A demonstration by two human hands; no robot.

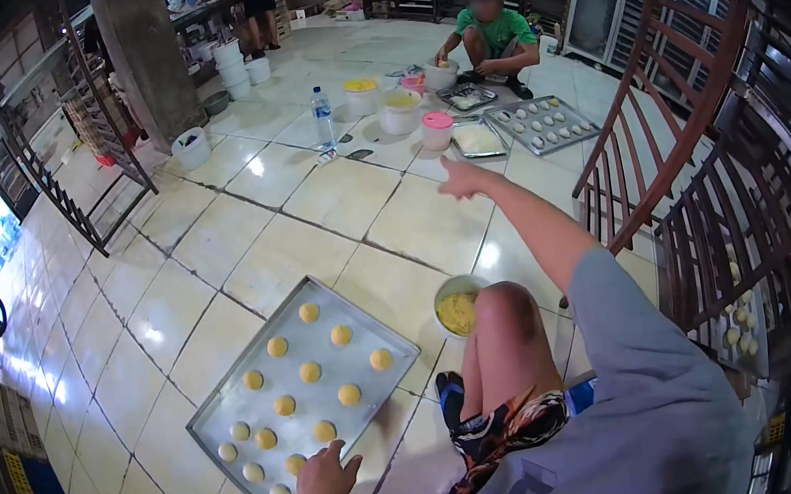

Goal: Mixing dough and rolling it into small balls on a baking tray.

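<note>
A metal tray (223, 411) lies on the floor before me, bearing several round dough pieces (310, 372), mostly yellow, a few paler. My left hand (325, 478) is over the tray's near right part, thumb apart from the fingers, beside a yellow piece; I see nothing held. My right hand (466, 179) is stretched forward in the air with fingers apart and nothing in it, well above the floor. A bowl of yellow mixture (457, 314) stands right of the tray, partly behind my bent knee.
A co-worker (498, 37) in green squats behind buckets (399, 118), a water bottle (323, 123) and a tray of pale pieces (544, 125). Metal racks (652, 87) flank me on the right, another rack (95, 215) stands left by a pillar (152, 70). More people work at the back.
</note>
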